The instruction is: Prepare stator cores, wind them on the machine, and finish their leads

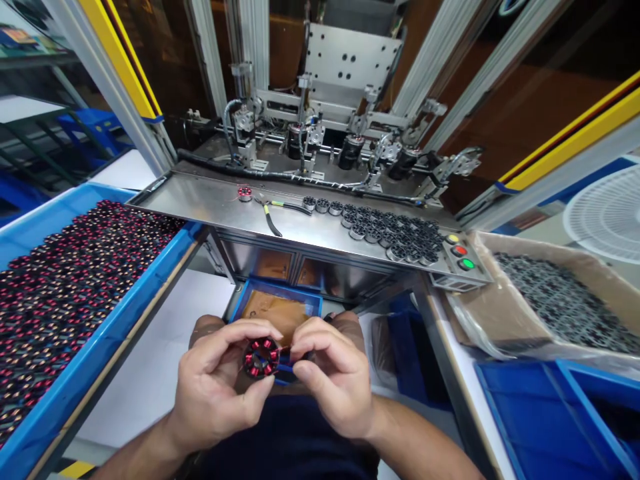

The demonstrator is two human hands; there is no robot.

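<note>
My left hand (220,380) grips a small round motor stator (261,357) wound with red wire, thumb below and fingers above its rim. The stator faces up toward me, above my lap. Close to its right side, my right hand (333,373) is closed in a pinch, where a short reddish wire (285,349) runs from the stator to the fingertips. A small dark bit shows between that thumb and forefinger; what it is stays unclear. On the metal ledge ahead lie another red-wound stator (245,193) and cutting pliers (273,217) with black and yellow-green handles.
Several unwound black stators (390,230) cluster on the ledge (210,207), left of a button box (461,253). Behind stands a winding machine (350,147). A blue bin (120,293) of wound stators is at left; a lined carton (525,300) of grey parts is at right.
</note>
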